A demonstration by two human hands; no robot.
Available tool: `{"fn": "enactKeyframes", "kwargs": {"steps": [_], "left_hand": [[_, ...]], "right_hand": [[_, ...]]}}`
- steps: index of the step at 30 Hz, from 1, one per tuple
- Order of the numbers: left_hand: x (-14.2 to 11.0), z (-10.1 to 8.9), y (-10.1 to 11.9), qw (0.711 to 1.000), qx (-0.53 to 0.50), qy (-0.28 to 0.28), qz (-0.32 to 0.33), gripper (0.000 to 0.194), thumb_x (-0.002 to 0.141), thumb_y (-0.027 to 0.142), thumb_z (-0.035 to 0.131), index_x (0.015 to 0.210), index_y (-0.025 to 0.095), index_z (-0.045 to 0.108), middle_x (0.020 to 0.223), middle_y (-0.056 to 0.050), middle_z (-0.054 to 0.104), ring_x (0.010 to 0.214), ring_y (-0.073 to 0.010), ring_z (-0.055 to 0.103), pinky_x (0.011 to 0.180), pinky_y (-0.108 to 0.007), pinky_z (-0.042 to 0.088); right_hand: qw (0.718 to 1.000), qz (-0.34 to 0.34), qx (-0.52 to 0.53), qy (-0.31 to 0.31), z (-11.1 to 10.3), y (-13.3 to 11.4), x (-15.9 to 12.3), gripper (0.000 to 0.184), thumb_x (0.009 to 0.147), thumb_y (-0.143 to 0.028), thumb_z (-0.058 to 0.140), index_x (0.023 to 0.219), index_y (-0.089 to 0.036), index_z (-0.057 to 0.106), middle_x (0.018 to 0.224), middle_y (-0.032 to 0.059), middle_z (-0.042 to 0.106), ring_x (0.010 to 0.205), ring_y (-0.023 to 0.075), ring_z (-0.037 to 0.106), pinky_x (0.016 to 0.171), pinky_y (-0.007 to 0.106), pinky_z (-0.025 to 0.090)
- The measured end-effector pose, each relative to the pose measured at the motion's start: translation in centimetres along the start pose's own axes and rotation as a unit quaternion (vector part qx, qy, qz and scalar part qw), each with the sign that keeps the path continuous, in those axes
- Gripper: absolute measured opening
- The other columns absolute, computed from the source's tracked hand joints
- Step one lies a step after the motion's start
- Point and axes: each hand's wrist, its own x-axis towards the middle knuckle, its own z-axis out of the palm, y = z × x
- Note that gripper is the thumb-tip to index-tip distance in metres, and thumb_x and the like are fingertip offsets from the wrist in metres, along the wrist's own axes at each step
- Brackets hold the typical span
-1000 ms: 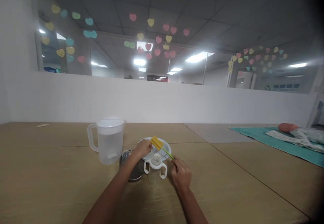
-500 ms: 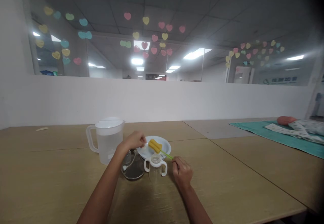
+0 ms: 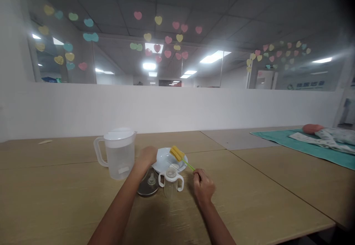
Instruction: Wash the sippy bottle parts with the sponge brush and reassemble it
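My right hand (image 3: pixel 204 186) grips the thin green handle of a yellow sponge bottle brush (image 3: pixel 176 153). The sponge head is raised over the right side of a white bowl (image 3: pixel 162 159). At the bowl's left rim is my left hand (image 3: pixel 147 157), smeared by motion, its fingers not clear. In front of the bowl stands a clear baby bottle (image 3: pixel 170 186), upright and uncapped, with two white side handles. A round metal tray (image 3: pixel 146 191) lies left of the bottle, partly behind my left forearm. On it rests a clear bottle nipple (image 3: pixel 151 179).
A translucent pitcher (image 3: pixel 120 160) with a white lid stands left of my left hand. At the far right a green cloth (image 3: pixel 302 145) carries a patterned white cloth (image 3: pixel 313 142) and a reddish object (image 3: pixel 313 128). A white wall (image 3: pixel 177 108) rises behind the table.
The brush has lifted and shifted right with my right hand. My left hand has moved slightly left and down, away from the bowl's inside. The tubing seen on the tray no longer shows.
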Motion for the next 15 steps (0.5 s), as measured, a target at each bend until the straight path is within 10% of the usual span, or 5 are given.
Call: {"fn": "enactKeyframes", "kwargs": {"steps": [15], "left_hand": [[2.4,6.4,1.1,0.984,-0.038,-0.135,0.115,0.013,0.081,0.029,0.060,0.081,0.016,0.065,0.088,-0.002,0.067,0.077,-0.0147,0.062,0.074,-0.028,0.050]], "right_hand": [[1.000,0.018,-0.002,-0.004,0.3,0.1,0.0,0.028,0.077,-0.020,0.037,0.061,-0.019,0.060,0.063,0.0002,0.065,0.054,0.0118,0.054,0.051,0.022,0.031]]}}
